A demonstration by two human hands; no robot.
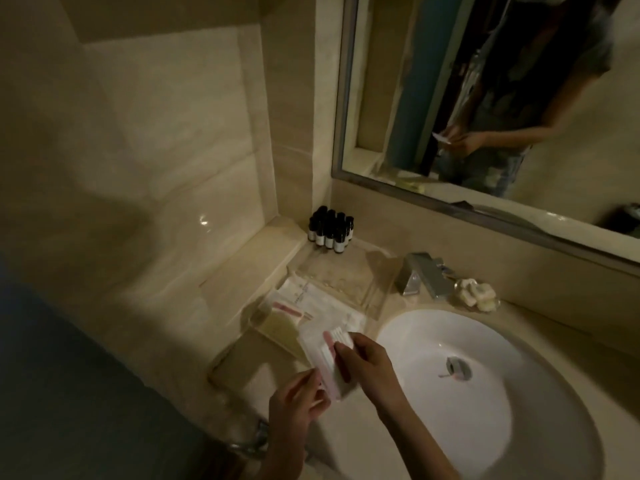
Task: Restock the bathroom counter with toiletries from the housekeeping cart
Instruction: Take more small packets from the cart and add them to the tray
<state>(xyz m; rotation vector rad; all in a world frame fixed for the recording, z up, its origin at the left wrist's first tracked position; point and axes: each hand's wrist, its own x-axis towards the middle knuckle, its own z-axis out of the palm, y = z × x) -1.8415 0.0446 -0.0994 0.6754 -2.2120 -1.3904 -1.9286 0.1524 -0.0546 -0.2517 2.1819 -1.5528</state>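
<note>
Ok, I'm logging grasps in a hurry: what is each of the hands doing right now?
Left hand: pinches the lower end of the clear packet.
Right hand: grips the same packet's upper part.

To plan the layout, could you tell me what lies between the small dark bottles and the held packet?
The head view shows a clear tray with flat packets lying between bottles and held packet.

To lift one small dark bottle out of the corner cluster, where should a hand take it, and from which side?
The dark bottles stand upright, packed together, with walls behind and left, so their sides are blocked. Probably pinch a front bottle's cap from above.
</note>
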